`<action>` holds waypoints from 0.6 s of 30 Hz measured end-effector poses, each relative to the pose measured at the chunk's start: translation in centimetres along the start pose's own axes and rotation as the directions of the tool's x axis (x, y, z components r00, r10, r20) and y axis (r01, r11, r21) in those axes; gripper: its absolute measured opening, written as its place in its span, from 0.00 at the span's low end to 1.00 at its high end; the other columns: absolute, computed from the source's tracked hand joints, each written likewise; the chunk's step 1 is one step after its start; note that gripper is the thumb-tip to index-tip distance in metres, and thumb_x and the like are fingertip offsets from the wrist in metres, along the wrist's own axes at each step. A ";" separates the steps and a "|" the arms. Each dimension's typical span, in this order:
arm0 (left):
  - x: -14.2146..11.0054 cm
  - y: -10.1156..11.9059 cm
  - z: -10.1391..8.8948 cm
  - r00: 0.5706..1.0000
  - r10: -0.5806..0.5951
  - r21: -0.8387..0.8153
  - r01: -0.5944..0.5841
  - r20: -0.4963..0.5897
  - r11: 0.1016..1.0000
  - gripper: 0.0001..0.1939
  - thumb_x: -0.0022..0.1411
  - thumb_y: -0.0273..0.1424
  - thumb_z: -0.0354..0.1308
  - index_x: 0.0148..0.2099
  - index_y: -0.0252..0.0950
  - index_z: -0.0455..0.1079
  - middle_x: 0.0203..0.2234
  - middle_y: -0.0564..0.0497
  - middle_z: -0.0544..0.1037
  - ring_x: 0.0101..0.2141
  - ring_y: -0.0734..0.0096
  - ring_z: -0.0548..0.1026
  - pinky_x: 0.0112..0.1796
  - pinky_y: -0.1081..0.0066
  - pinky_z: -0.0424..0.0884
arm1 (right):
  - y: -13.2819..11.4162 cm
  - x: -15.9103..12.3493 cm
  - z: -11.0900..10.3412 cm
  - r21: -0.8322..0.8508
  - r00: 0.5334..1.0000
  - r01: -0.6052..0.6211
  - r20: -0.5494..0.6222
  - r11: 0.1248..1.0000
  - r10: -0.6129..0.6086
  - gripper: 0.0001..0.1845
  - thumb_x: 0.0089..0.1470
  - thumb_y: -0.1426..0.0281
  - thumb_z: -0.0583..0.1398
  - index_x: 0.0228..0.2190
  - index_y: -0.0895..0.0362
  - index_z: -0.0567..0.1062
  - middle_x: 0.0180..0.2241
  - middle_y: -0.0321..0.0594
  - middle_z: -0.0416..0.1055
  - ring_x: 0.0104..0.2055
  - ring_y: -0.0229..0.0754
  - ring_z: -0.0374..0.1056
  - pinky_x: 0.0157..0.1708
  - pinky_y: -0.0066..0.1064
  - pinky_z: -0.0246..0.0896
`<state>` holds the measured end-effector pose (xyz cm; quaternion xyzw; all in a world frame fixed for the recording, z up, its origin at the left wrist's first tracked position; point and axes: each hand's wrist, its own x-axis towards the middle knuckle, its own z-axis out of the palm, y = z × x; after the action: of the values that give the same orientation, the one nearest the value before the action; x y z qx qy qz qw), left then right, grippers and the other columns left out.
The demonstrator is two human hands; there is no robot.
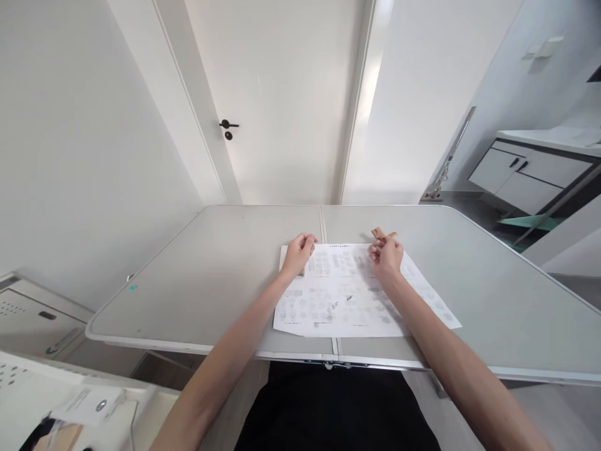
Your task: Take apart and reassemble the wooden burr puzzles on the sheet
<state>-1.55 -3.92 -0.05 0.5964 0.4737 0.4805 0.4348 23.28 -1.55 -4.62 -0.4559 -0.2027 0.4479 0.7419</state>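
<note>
A large white sheet of paper [338,300] with rows of grey printed shapes lies on the table in front of me. Curled over its upper left corner is my left hand [298,254], fingers closed. Something small and brown [302,273] peeks out under that hand; I cannot make out what it is. My right hand [389,255], at the sheet's upper right, has its fingers pinched around a small flat tan piece [377,232] with a dark mark. A thin brown tip shows beside it. Two small dark marks [349,299] stand out near the sheet's middle.
The grey folding table [225,269] has a metal rim and a centre seam. Beyond it stands a white door [282,81] with a black handle. A white perforated cabinet [42,319] is at lower left, a sink cabinet [530,169] at far right.
</note>
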 end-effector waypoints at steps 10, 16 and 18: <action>-0.5 -0.4 -4.5 0.970 0.241 0.406 -0.228 0.021 0.885 0.18 0.72 0.45 0.49 0.36 0.39 0.68 0.23 0.56 0.66 0.24 0.74 0.63 0.28 0.71 0.62 | -0.8 -5.3 2.8 -0.274 0.911 0.203 0.405 0.940 -0.078 0.14 0.57 0.59 0.61 0.40 0.51 0.65 0.22 0.27 0.66 0.17 0.33 0.59 0.17 0.26 0.51; -2.0 -0.9 -7.0 0.891 0.378 0.596 -0.451 0.252 0.665 0.12 0.72 0.41 0.51 0.42 0.38 0.70 0.38 0.48 0.76 0.42 0.64 0.73 0.48 0.62 0.69 | 0.1 -6.7 2.8 -0.409 0.734 0.451 0.675 0.793 -0.069 0.12 0.61 0.58 0.58 0.38 0.53 0.71 0.22 0.29 0.67 0.20 0.35 0.62 0.23 0.28 0.57; -2.4 -1.2 -8.0 0.875 0.369 0.604 -0.483 0.313 0.634 0.12 0.70 0.42 0.55 0.46 0.39 0.69 0.44 0.46 0.76 0.48 0.60 0.72 0.53 0.58 0.67 | 0.3 -7.0 2.8 -0.428 0.677 0.522 0.734 0.738 -0.054 0.10 0.62 0.59 0.57 0.38 0.53 0.71 0.22 0.29 0.67 0.20 0.36 0.63 0.25 0.29 0.58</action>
<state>-9.77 -5.61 -0.29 0.8425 0.4220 0.3187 0.1032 17.56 -6.05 -2.73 -0.4316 -0.6648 0.3608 0.4916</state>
